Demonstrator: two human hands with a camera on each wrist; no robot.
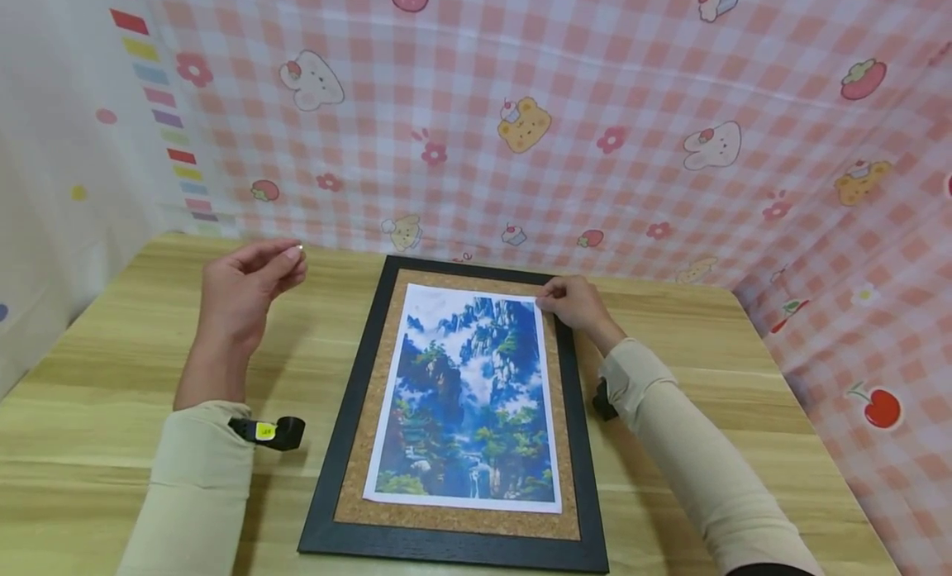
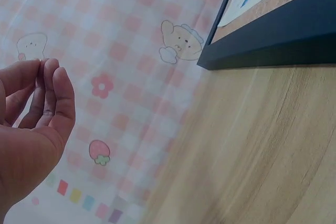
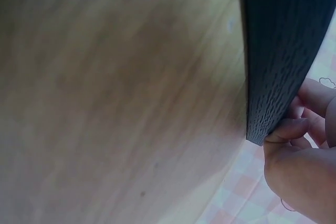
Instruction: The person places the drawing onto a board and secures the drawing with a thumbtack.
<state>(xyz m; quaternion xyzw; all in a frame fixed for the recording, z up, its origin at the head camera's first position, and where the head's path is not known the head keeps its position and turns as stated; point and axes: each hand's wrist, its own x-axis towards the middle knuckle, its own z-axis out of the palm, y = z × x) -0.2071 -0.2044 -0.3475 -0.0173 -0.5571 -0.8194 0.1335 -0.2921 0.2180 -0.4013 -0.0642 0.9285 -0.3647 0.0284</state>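
Observation:
A landscape print (image 1: 468, 394) of blue mountains and a waterfall lies on the cork board (image 1: 454, 518) inside a black frame (image 1: 446, 551). At the print's top right corner, my right hand (image 1: 578, 303) pinches the paper edge. The right wrist view shows the right hand (image 3: 302, 150) beside the dark frame side (image 3: 283, 40), its fingertips partly hidden. My left hand (image 1: 249, 287) is raised left of the frame, thumb and fingertips together on a tiny pale thing (image 1: 301, 248), too small to name. In the left wrist view, the left hand (image 2: 37, 119) hides most of it.
The frame rests on a wooden table (image 1: 297, 353). Behind the table hangs a pink checked cloth (image 1: 446, 105) with cartoon prints, and it continues along the right side (image 1: 855, 311). A white cloth (image 1: 67, 146) hangs at the left.

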